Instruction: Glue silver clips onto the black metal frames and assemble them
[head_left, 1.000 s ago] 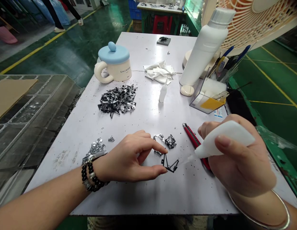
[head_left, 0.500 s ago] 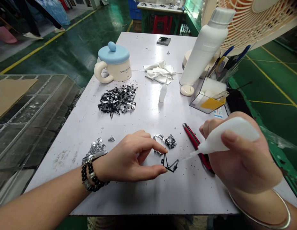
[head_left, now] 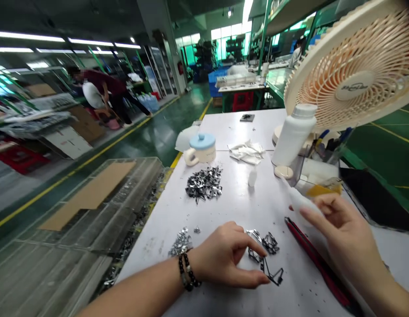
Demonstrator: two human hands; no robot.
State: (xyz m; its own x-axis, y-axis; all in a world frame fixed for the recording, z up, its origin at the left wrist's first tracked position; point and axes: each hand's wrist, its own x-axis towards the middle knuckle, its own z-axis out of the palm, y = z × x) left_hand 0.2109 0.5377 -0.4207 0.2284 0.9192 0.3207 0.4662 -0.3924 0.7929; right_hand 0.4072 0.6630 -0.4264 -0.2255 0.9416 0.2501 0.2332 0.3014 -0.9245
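Between the thumb and index finger of my left hand (head_left: 229, 257) is a thin black metal frame piece (head_left: 273, 275), angular in shape. My right hand (head_left: 346, 237) grips a white squeeze bottle (head_left: 303, 200), its narrow nozzle pointing up and away from the black piece. Just beyond my left fingertips lie a few more black frame pieces (head_left: 270, 243). A small pile of silver clips (head_left: 181, 243) sits beside my left wrist. Farther back is a heap of black metal parts (head_left: 204, 182). Below my right hand lies a red utility knife (head_left: 318, 262).
A blue-lidded mug (head_left: 204, 152), a crumpled white cloth (head_left: 246, 152) and a small white bottle (head_left: 252, 178) stand across the table. On the right are a large white bottle (head_left: 292, 136), a clear holder (head_left: 318, 174) and a fan (head_left: 352, 83). A person (head_left: 105, 88) bends over at far left.
My head view has tilted up and turned left. The squeeze bottle's nozzle has left the black piece and now points upward. My left hand still holds the piece.
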